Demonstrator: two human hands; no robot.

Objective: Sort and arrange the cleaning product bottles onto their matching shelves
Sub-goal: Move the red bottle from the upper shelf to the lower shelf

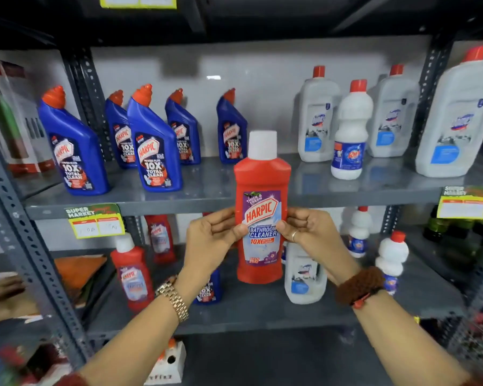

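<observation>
grey shelf, both hands clasping red bottle upright

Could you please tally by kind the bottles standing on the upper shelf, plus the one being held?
blue Harpic bottles: 5
grey jugs: 3
white Rin bottle: 1
red Harpic bottle, held: 1
Total: 10
</observation>
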